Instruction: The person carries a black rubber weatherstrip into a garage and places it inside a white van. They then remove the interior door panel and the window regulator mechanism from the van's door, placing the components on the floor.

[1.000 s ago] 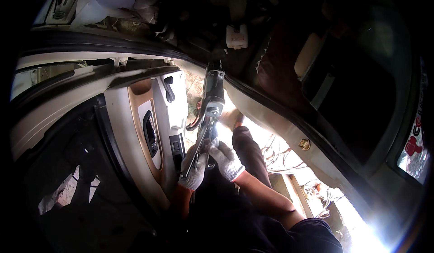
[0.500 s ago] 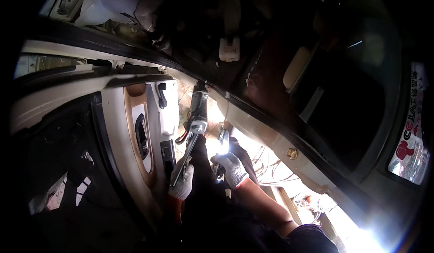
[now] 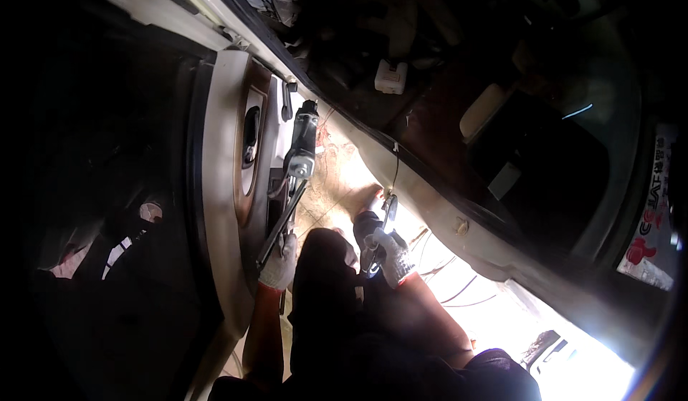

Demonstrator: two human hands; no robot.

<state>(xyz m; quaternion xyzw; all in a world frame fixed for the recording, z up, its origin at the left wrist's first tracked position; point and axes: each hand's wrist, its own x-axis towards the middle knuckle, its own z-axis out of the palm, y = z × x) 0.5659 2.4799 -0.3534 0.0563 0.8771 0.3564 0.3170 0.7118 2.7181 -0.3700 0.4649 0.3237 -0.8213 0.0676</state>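
My left hand (image 3: 278, 263), in a white knit glove, grips the long metal arm of a grey motor assembly (image 3: 303, 143), which is held upright beside the door trim. The motor is at its upper end, with wires hanging at its side. My right hand (image 3: 393, 258), also gloved, is closed on a shiny elongated metal tool (image 3: 388, 215), held apart from the assembly over my leg. I cannot make out the tool's exact kind.
An open car door (image 3: 222, 179) with beige trim and a handle is at left. The vehicle's sill (image 3: 444, 211) runs diagonally at right, below a dark interior holding a small white container (image 3: 390, 78). Cables (image 3: 455, 290) lie on the brightly lit ground at lower right.
My hands, together on the assembly a second ago, have separated: the left moved left with the assembly, the right moved right with the metal tool. The view has also turned.
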